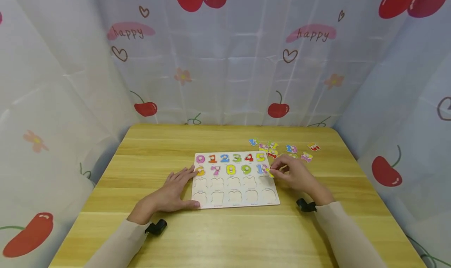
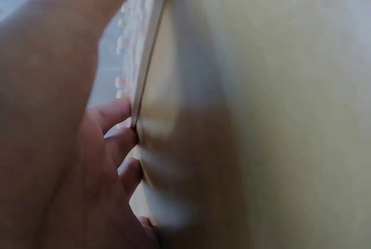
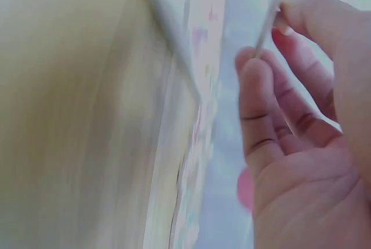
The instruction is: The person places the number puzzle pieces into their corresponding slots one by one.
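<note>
A white number puzzle board (image 1: 225, 185) lies on the table, with colourful numerals in its upper two rows and bare recesses in the lower two. My left hand (image 1: 175, 190) rests at the board's left side, fingers extended, thumb at the lower left corner. In the left wrist view, fingertips (image 2: 128, 139) touch the board's edge. At the board's right side, my right hand (image 1: 291, 173) pinches a yellow puzzle piece (image 1: 271, 174) close to the 10. The right wrist view shows this thin piece (image 3: 269, 20) edge-on between thumb and fingers; its printed number is hidden there.
Several loose number pieces lie behind the board's right side, among them a blue-and-pink piece (image 1: 291, 148), a red one (image 1: 313, 147) and a pink one (image 1: 306, 156). A cherry-print curtain (image 1: 225, 84) encloses the wooden table (image 1: 225, 236) at the back and sides.
</note>
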Motion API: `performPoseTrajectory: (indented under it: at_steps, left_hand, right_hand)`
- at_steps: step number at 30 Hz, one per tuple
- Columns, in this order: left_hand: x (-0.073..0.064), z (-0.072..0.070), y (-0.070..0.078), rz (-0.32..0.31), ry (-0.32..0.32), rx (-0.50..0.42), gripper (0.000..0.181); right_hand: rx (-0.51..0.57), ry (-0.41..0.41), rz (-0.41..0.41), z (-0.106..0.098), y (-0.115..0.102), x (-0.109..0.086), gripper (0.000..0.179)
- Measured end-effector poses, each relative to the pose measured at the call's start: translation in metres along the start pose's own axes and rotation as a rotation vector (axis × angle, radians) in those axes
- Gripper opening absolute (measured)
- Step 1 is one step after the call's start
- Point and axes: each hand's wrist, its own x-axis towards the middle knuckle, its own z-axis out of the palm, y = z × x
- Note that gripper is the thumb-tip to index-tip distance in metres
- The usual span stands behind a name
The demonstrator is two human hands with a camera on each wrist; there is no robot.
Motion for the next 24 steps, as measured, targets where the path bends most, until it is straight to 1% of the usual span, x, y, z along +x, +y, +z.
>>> performPoseTrajectory:
  at_steps: [5, 9, 12, 17, 20, 24]
  left_hand:
    - [0.001, -0.004, 0.0, 0.007, -0.019, -0.021, 0.105]
    - [0.0, -0.008, 0.0, 0.02, -0.021, -0.035, 0.102]
    - [-0.001, -0.01, 0.0, 0.032, -0.017, -0.04, 0.1]
    - [0.0, -0.01, -0.001, 0.013, -0.003, -0.014, 0.093]
    - [0.001, -0.008, 0.0, 0.001, 0.025, 0.005, 0.089]
    - [0.002, -0.006, -0.001, -0.005, 0.056, 0.029, 0.082]
  right_hand:
    - [0.067, -0.017, -0.082, 0.029, -0.03, 0.017, 0.013]
    - [0.084, -0.063, -0.129, 0.056, -0.058, 0.035, 0.012]
    - [0.074, -0.118, -0.13, 0.078, -0.08, 0.048, 0.01]
    - [0.028, -0.207, -0.107, 0.112, -0.118, 0.067, 0.011]
    - [-0.005, -0.215, -0.101, 0.131, -0.131, 0.076, 0.012]
    - [-0.023, -0.2, -0.074, 0.15, -0.14, 0.084, 0.014]
